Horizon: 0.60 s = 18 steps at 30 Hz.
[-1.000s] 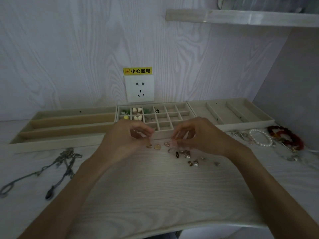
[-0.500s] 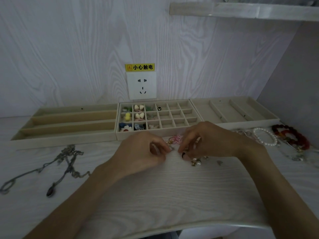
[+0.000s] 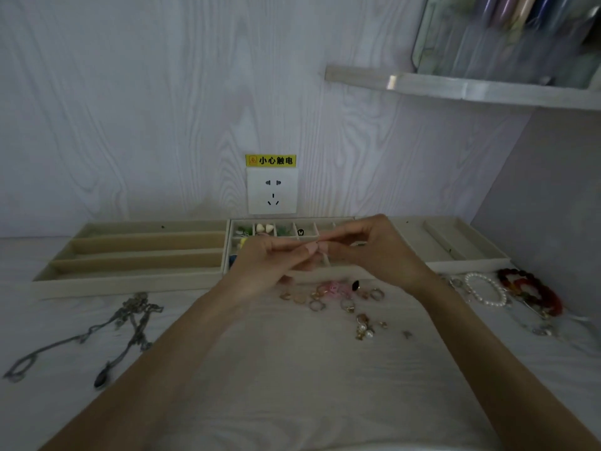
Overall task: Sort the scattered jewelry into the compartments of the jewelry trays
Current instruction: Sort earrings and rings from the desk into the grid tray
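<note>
1. Our left hand (image 3: 276, 265) and right hand (image 3: 374, 252) meet fingertip to fingertip above the beige grid-compartment jewelry tray (image 3: 312, 230); each grip is narrow, apparently pinching something too small to identify, likely for dropping into a cell.
2. Small gold and pink rings (image 3: 328, 292) lie scattered on the pale wood-grain worktop (image 3: 292, 369) just before the tray.
3. Grey chain necklaces (image 3: 130, 320) wait left, a white pearl bracelet (image 3: 484, 289) right.

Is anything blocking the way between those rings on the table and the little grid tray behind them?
Only the two hands, left hand and right hand, hover between the rings and the grid tray; its low front wall is otherwise unobstructed.
</note>
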### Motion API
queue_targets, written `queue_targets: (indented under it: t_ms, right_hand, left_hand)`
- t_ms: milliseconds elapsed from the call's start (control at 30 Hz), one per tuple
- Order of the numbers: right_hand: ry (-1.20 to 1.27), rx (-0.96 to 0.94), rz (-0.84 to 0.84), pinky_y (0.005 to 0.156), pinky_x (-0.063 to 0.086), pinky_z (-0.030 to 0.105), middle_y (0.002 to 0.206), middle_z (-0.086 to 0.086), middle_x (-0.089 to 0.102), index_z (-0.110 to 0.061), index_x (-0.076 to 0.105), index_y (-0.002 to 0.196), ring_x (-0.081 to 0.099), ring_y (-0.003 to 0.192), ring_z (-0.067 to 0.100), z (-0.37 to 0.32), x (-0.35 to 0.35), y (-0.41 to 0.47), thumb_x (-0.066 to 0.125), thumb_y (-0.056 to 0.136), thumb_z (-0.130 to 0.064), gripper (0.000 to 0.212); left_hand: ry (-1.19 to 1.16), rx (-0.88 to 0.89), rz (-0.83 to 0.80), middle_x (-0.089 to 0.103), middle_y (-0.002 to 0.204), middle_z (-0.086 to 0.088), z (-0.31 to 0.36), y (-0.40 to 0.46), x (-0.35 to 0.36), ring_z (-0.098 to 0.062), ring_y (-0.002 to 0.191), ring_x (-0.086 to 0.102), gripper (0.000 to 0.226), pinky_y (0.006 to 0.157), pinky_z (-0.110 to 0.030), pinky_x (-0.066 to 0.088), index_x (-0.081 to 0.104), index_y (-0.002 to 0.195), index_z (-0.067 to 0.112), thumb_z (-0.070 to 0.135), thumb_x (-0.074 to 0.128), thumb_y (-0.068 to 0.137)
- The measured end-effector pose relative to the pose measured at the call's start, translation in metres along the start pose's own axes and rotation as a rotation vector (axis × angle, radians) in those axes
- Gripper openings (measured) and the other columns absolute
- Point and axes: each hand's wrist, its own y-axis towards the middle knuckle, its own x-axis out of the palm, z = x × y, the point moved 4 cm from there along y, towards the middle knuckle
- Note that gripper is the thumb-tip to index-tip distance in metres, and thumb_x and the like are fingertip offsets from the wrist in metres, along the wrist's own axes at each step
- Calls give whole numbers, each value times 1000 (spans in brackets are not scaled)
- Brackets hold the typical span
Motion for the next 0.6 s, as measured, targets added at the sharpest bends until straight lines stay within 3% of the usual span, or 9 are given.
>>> queue_targets:
  t_ms: [100,200,300,400,467,600]
  right_hand:
    - [-8,27,87,69,51,14,82,1,74,-9,75,90,69,74,9,-8,-8,22,72,80,-13,12]
    - [19,127,166,56,47,13,80,1,72,-11,74,90,65,64,5,-6,-13,44,72,80,-20,13]
    - [24,213,200,52,47,13,76,-2,71,-16,74,86,64,62,4,2,-13,59,71,82,-21,7]
    - [52,242,174,54,48,12,77,-4,72,-19,74,87,65,63,0,12,-13,66,70,83,-21,6]
    - [67,249,143,55,48,11,81,-4,73,-16,74,92,66,67,0,19,-15,68,71,82,-21,12]
    - [-46,185,92,55,47,10,84,-3,73,-15,74,92,66,67,0,28,-17,73,71,82,-19,11]
  left_hand:
    - [-59,-30,44,75,88,6,13,16,-10,-2,81,70,15,54,-10,48,74,97,22,28,64,86]
    - [-43,-19,97,74,86,10,24,36,-18,2,77,68,13,52,-10,49,73,94,23,29,63,88]
    - [93,45,122,73,83,13,28,57,-22,7,65,65,13,50,-7,47,72,94,22,28,61,90]
    - [221,138,112,73,91,3,23,73,-23,3,67,66,17,66,-8,50,73,99,17,25,61,89]
    - [309,155,103,74,94,0,18,80,-23,-5,78,68,17,82,-22,54,74,98,22,28,62,89]
    - [631,153,72,71,101,14,20,86,-27,-1,86,63,16,81,-30,51,73,99,33,37,61,88]
